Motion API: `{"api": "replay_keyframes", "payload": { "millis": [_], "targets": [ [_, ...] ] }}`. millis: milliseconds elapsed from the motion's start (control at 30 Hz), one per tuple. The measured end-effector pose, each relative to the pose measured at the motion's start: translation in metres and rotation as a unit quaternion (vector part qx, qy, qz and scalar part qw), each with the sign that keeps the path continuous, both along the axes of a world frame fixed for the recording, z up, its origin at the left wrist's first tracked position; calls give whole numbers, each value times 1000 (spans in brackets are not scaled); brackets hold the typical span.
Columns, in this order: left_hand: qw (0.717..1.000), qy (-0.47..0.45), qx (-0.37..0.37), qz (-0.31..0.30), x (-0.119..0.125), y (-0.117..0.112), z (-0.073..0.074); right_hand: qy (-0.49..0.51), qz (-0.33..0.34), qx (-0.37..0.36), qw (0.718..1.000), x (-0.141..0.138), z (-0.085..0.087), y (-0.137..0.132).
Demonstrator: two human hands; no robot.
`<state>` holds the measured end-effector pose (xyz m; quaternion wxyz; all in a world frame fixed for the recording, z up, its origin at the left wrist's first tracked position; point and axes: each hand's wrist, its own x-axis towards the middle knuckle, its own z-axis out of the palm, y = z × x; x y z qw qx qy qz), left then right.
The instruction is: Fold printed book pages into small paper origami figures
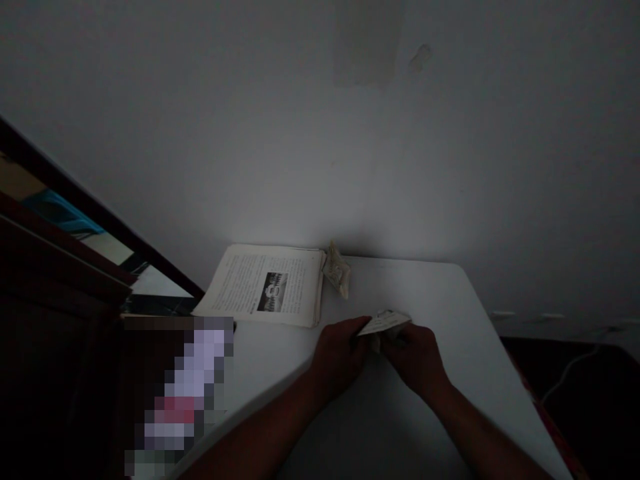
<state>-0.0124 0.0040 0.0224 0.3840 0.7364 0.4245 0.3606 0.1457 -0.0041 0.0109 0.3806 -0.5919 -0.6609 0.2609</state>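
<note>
Between my two hands is a folded piece of printed paper [385, 323], held just above the white table [420, 287]. My left hand [343, 347] pinches its left end, and my right hand [417, 350] grips the right end from below. Some fingertips are hidden under the paper or lost in the dim light. Farther back, a second folded paper piece [337, 270] leans near the right edge of a stack of printed pages [295, 267]. The top page carries text and a dark picture.
A pale wall [280, 133] rises right behind the table. Dark wooden furniture [60, 320] stands at the left, and a blurred-out pixelated patch [190, 387] covers part of the table's left side. A thin cable [570, 367] runs at the right.
</note>
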Motion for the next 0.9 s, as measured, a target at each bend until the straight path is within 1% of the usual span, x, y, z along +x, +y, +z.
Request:
{"api": "replay_keyframes", "payload": {
  "millis": [200,300,433,500,533,600,633,700,733,800,900],
  "targets": [
    [1000,19,0,8,-1,2,0,-22,-22,-22,999,0,1,0],
    [1000,-2,-5,29,-2,1,-1,-20,-31,-32,999,1,0,0],
    [996,-25,-15,79,-2,1,-3,-14,-32,-38,999,2,1,2],
    [994,-51,-41,93,-2,1,-5,-1,-34,-44,998,2,3,2],
    [991,-78,-64,92,-1,2,-6,9,-35,-50,998,2,3,3],
    [977,-160,-126,71,-1,5,-8,43,-33,-70,996,2,4,3],
    [964,-205,-161,55,-1,6,-9,65,-29,-83,994,2,4,4],
    [930,-286,-231,24,-2,9,-10,110,-22,-105,988,3,2,5],
    [913,-311,-263,15,-2,11,-10,127,-20,-114,985,3,1,5],
    [890,-333,-311,10,-2,13,-9,152,-22,-127,980,3,1,6],
    [870,-355,-342,-8,-1,12,-7,188,-15,-156,969,2,3,5]
  ]
}}
